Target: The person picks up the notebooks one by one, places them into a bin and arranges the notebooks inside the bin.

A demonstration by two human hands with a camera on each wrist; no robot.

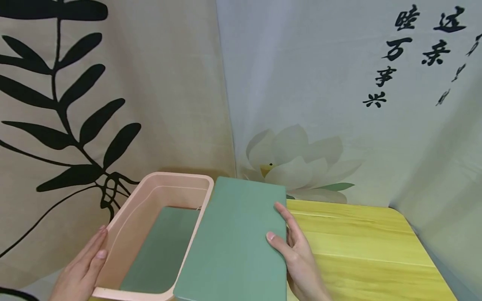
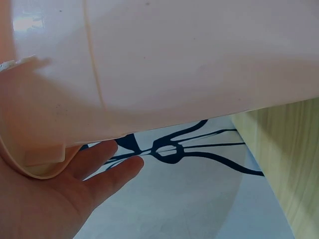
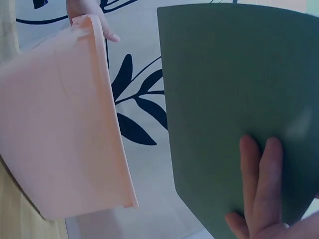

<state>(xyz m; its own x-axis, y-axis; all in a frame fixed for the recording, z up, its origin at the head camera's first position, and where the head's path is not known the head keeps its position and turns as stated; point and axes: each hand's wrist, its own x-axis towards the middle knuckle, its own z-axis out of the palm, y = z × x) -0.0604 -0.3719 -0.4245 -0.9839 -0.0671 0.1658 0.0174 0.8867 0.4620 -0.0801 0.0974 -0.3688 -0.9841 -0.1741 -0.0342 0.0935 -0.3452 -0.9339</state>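
Note:
My right hand (image 1: 303,261) holds a plain green rectangular panel (image 1: 239,234) by its right edge, with the thumb on the face toward me and fingers (image 3: 269,174) against the other face. The panel is up beside a pink plastic bin (image 1: 211,184) and overlaps the bin's right rim in the head view. Inside the bin lies another flat green piece (image 1: 162,251), partly hidden by the rim. My left hand (image 1: 80,265) rests at the bin's left rim, its fingers fairly straight. From the left wrist view, the bin's outer wall (image 2: 184,59) fills the upper part.
A yellow wood-grain table (image 1: 369,246) stretches to the right of the panel. Behind hang cloth curtains (image 1: 177,83) printed with dark leaves, a pale flower and black characters. A dark cord (image 1: 16,293) shows at the lower left.

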